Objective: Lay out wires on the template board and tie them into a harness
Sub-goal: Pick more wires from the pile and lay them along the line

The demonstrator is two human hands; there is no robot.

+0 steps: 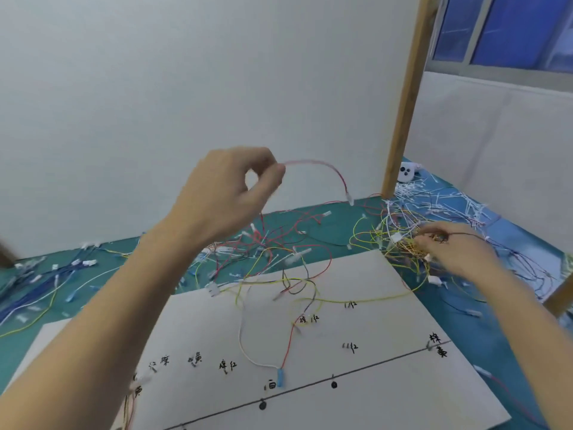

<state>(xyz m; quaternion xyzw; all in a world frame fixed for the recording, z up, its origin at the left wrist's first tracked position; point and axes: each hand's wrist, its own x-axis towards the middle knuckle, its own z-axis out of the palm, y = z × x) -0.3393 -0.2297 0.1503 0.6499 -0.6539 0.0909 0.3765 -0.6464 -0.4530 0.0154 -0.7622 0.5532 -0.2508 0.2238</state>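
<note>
Wires [273, 252] sprawl tangled across the template board [356, 383] and green surface [338, 231]. The left hand [229, 197], raised, pinches a red wire [328, 169]; the right hand [455, 246] grips a dark wire [465, 234] in the yellow tangle [400, 246].

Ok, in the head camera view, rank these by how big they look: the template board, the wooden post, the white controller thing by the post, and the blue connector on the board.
1. template board
2. wooden post
3. and 4. white controller and blue connector: both look small, and the controller lies farther from the camera, so I won't rank them.
</note>
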